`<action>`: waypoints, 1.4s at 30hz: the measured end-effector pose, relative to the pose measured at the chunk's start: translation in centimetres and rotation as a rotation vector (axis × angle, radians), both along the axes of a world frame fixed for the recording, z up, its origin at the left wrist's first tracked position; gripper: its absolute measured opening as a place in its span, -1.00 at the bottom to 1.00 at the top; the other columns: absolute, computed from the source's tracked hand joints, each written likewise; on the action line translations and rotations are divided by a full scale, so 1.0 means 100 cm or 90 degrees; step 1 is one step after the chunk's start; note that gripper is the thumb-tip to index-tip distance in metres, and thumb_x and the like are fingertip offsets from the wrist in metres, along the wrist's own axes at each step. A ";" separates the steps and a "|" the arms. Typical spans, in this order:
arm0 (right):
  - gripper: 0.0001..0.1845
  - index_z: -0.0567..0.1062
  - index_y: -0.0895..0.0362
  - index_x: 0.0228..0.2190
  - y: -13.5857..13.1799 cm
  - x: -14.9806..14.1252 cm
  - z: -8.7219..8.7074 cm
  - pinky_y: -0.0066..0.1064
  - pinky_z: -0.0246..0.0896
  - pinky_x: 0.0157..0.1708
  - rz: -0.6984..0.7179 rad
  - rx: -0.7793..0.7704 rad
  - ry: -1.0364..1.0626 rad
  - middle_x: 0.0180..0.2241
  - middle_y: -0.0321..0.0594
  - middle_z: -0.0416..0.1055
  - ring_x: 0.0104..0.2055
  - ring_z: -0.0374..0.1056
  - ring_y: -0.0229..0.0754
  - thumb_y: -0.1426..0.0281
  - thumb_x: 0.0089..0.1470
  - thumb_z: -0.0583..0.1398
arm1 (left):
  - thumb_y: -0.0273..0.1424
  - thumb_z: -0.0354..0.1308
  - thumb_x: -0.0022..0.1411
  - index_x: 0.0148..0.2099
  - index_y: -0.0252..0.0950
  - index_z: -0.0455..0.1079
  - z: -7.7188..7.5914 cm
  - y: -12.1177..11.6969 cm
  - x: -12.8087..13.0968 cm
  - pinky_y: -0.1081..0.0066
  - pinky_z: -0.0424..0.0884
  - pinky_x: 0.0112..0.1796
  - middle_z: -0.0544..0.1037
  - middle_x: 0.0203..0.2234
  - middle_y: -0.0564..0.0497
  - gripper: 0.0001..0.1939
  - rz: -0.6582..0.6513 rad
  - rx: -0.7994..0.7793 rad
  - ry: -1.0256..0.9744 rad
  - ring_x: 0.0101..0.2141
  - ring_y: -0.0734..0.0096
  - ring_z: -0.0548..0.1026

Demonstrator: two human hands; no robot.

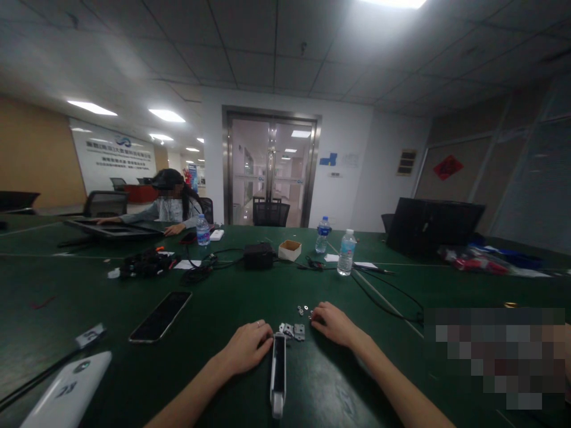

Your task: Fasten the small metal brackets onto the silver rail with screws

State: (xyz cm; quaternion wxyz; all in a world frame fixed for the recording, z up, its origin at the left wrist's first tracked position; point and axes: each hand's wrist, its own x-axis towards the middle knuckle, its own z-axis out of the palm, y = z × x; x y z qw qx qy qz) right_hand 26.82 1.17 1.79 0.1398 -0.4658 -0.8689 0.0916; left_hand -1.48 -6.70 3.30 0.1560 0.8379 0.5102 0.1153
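Observation:
My left hand (250,346) rests on the green table with its fingers bent and closed. Its thumb and fingertips are at the upper end of a long, narrow white-and-dark object (279,371); whether they pinch anything is hidden. Just beyond that object lie several small metal plates (299,332) with holes. My right hand (332,323) is to the right of the plates, fingers curled together and pointing down at the tabletop. Whatever its fingertips hold is too small to make out. Several tiny nuts or washers (306,308) lie left of those fingertips.
A dark phone (161,317) and white device (69,392) lie at left. Ahead are a small open box (289,250), black adapter (257,256), cables and water bottles (347,252). Another person (172,205) sits at far left; a black monitor (432,226) stands right.

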 end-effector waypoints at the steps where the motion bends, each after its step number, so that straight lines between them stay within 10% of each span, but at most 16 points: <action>1: -0.81 0.53 0.14 -0.27 0.000 -0.002 -0.001 -0.37 0.21 -0.18 -0.008 -0.008 0.008 -0.25 -0.12 0.44 -0.16 0.35 -0.10 0.36 0.14 0.14 | -0.31 -0.05 0.38 -0.09 -0.21 0.38 0.000 0.000 0.000 0.38 0.32 -0.21 0.44 -0.21 0.02 -0.79 0.000 -0.001 -0.002 -0.23 0.32 0.43; 42: -0.91 0.48 0.08 -0.28 -0.045 -0.045 0.015 -0.37 0.24 -0.16 0.137 -0.040 0.112 -0.26 -0.26 0.44 -0.21 0.34 -0.19 0.44 0.14 0.19 | -0.30 -0.07 0.37 -0.10 -0.22 0.39 0.003 -0.001 0.001 0.38 0.32 -0.28 0.44 -0.24 0.00 -0.77 -0.001 0.009 -0.006 -0.27 0.32 0.42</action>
